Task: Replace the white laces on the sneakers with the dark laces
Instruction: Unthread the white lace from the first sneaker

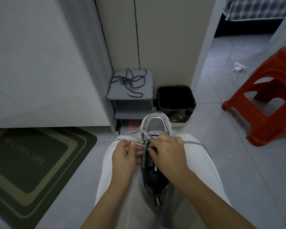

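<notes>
Status: early stage, removal of the old lace in progress. One sneaker [155, 124] lies on the seated person's lap between the thighs, toe pointing away. The white lace [194, 143] is loosened through the upper eyelets, its free lengths trailing out over both thighs, but it is still crossed through the rows nearest the toe. The left hand [124, 154] pinches a strand of it between thumb and fingers just beside the shoe. The right hand [168, 151] is curled over the eyelet rows; its fingertips are hidden, so I cannot tell what they grip. The dark laces [130, 81] lie in a loose tangle on top of the small grey shelf [116, 95] ahead, well apart from the hands and untouched. No second sneaker is in view. Outstanding: finish unthreading, then thread the dark laces.
</notes>
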Motion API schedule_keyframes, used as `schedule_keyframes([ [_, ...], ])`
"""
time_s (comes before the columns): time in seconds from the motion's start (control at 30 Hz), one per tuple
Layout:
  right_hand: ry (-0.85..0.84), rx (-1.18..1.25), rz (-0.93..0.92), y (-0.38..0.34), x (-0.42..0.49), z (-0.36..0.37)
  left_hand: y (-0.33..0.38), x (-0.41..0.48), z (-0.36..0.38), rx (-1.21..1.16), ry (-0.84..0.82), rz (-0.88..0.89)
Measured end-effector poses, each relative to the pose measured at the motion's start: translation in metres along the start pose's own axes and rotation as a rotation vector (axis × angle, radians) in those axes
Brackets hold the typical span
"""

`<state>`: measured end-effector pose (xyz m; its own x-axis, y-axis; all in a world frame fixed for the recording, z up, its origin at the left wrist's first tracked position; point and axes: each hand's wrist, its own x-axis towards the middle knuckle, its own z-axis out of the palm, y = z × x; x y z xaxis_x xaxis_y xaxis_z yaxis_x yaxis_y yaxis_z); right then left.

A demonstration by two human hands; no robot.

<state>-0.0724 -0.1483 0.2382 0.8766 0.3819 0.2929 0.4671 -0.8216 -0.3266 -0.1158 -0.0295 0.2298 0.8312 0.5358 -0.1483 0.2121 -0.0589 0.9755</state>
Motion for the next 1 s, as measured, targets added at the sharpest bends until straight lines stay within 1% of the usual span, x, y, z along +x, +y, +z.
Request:
schedule_keyframes([
  [0.07, 0.015, 0.014, -0.018, 0.000, -0.001, 0.002, 0.004, 0.000, -0.001, -0.051, -0.002, -0.024],
  [0.13, 0.017, 0.037, -0.028, 0.003, -0.003, 0.004, 0.009, 0.002, -0.006, -0.138, 0.037, -0.071],
  [0.2, 0.029, 0.130, -0.006, 0.008, -0.003, 0.000, 0.013, 0.005, -0.015, -0.138, 0.033, -0.119],
  [0.27, 0.090, 0.275, 0.071, 0.019, -0.002, -0.009, 0.014, 0.008, -0.026, 0.015, -0.062, -0.167],
  [0.3, 0.119, 0.334, 0.119, 0.026, -0.001, -0.014, 0.013, 0.009, -0.032, 0.173, -0.128, -0.175],
  [0.33, 0.132, 0.361, 0.161, 0.034, -0.001, -0.018, 0.011, 0.010, -0.039, 0.380, -0.181, -0.161],
  [0.37, 0.130, 0.350, 0.189, 0.043, -0.001, -0.022, 0.012, 0.010, -0.047, 0.606, -0.192, -0.119],
  [0.4, 0.114, 0.308, 0.202, 0.050, 0.000, -0.023, 0.011, 0.011, -0.053, 0.793, -0.138, -0.056],
  [0.43, 0.084, 0.259, 0.199, 0.055, -0.001, -0.024, 0.013, 0.010, -0.057, 0.885, -0.027, 0.028],
  [0.47, 0.043, 0.222, 0.184, 0.058, -0.001, -0.024, 0.017, 0.009, -0.058, 0.878, 0.088, 0.119],
  [0.5, -0.001, 0.195, 0.167, 0.059, -0.002, -0.023, 0.020, 0.007, -0.057, 0.817, 0.171, 0.231],
  [0.53, -0.037, 0.186, 0.152, 0.059, -0.002, -0.022, 0.024, 0.007, -0.052, 0.768, 0.195, 0.373],
  [0.57, -0.056, 0.190, 0.142, 0.059, -0.003, -0.021, 0.025, 0.008, -0.046, 0.759, 0.157, 0.508],
  [0.6, -0.053, 0.206, 0.132, 0.058, -0.003, -0.020, 0.026, 0.009, -0.038, 0.775, 0.079, 0.618],
  [0.63, -0.042, 0.223, 0.126, 0.058, -0.003, -0.019, 0.027, 0.011, -0.029, 0.786, -0.019, 0.669],
  [0.7, -0.025, 0.237, 0.118, 0.057, -0.003, -0.019, 0.029, 0.015, -0.011, 0.828, -0.201, 0.612],
  [0.77, -0.047, 0.226, 0.133, 0.058, -0.002, -0.021, 0.028, 0.019, 0.002, 0.923, -0.278, 0.503],
  [0.83, -0.066, 0.238, 0.168, 0.057, 0.001, -0.023, 0.028, 0.021, 0.004, 1.031, -0.255, 0.468],
  [0.9, -0.058, 0.279, 0.180, 0.054, 0.003, -0.023, 0.031, 0.019, -0.001, 1.091, -0.220, 0.460],
  [1.0, -0.049, 0.341, 0.177, 0.049, 0.007, -0.021, 0.031, 0.007, -0.009, 1.052, -0.220, 0.473],
])
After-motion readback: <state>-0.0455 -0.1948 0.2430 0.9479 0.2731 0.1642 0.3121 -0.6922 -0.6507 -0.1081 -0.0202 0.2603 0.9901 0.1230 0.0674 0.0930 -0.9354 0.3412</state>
